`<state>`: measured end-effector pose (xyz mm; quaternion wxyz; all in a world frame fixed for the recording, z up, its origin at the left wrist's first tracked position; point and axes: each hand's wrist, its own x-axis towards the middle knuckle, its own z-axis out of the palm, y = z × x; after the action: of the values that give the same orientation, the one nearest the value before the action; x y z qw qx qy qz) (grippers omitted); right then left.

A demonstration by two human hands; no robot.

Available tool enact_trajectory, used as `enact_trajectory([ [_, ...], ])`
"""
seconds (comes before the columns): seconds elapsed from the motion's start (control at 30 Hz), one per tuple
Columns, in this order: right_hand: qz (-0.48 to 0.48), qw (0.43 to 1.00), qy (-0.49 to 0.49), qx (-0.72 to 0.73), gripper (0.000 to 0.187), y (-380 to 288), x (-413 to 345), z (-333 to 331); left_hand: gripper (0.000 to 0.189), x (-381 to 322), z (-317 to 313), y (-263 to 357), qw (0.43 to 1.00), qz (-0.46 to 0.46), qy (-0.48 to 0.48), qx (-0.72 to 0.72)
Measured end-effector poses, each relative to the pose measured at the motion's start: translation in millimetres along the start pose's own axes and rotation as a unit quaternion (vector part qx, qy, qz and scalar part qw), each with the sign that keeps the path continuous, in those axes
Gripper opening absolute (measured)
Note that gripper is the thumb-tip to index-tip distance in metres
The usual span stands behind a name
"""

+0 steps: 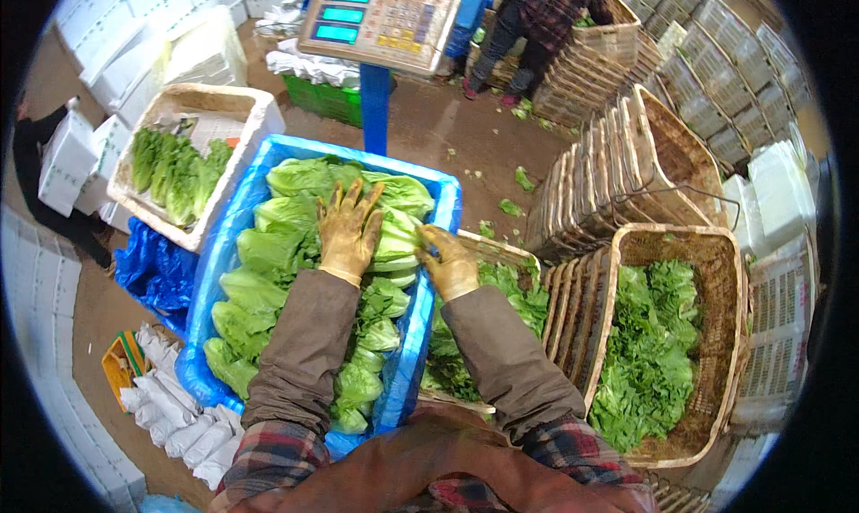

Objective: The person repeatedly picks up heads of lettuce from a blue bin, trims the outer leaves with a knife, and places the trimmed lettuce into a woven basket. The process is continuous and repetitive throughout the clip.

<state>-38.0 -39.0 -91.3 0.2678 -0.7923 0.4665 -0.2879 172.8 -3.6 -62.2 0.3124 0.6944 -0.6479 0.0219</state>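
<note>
A blue-lined crate [445, 204] in front of me holds rows of romaine-type lettuce heads [258, 291]. My left hand [349, 234], in a stained yellowish glove, lies palm down on the heads near the far end, fingers spread. My right hand [448, 261], gloved the same way, is at the crate's right rim. Its fingertips touch the stem end of a pale green lettuce head [396, 234]; whether they grip it is not plain. Just beyond the crate, a scale with a lit display and keypad [379, 23] stands on a blue post [374, 107].
Right, a brown plastic basket [735, 352] holds leafy greens [647, 352]; stacked baskets [590, 184] stand behind. Another basket [530, 255] sits beneath my right arm. Left is a white foam box [194, 94] with lettuce. White packets [181, 412] lie lower left. A person [543, 23] bends over baskets beyond.
</note>
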Motion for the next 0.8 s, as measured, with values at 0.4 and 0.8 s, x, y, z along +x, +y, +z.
enact_trajectory([
  [0.4,0.176,0.914,-0.299,0.208,0.052,36.0,-195.2,-130.4,0.052,-55.6,25.8,-49.6,0.981,0.099,0.116,0.119],
  [0.8,0.554,0.758,0.216,-0.268,0.064,261.9,-386.4,-538.8,0.056,-75.5,271.6,643.6,0.616,0.228,-0.499,-0.565],
])
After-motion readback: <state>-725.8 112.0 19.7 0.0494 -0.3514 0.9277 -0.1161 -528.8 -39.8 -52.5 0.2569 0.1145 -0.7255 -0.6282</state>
